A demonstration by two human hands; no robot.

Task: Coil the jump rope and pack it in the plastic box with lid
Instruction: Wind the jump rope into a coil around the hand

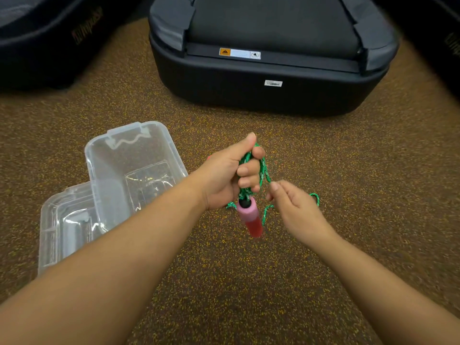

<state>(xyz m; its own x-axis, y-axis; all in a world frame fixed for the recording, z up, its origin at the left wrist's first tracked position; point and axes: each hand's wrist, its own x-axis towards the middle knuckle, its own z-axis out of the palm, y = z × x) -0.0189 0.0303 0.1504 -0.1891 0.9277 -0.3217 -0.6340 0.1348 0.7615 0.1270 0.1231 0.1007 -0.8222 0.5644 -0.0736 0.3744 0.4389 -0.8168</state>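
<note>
green rope (261, 168) is bunched tight in my left hand (230, 175), pink handle (250, 216) hanging below. my right hand (295, 207) pinches a loose strand (blurry). clear box (129, 170) sits open on the floor's left side, lid (67, 227) beside it.

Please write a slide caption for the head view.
Left hand grips coiled green rope; right hand feeds loose rope beside open box.

A left hand (225, 176) grips bunched loops of green jump rope (261, 168), a pink-and-red handle (250, 217) hanging below the fist. The right hand (295, 207), blurred, apparently pinches a strand. A clear plastic box (119, 180) sits open on speckled floor (224, 282), lid (62, 230) beside it.
</note>
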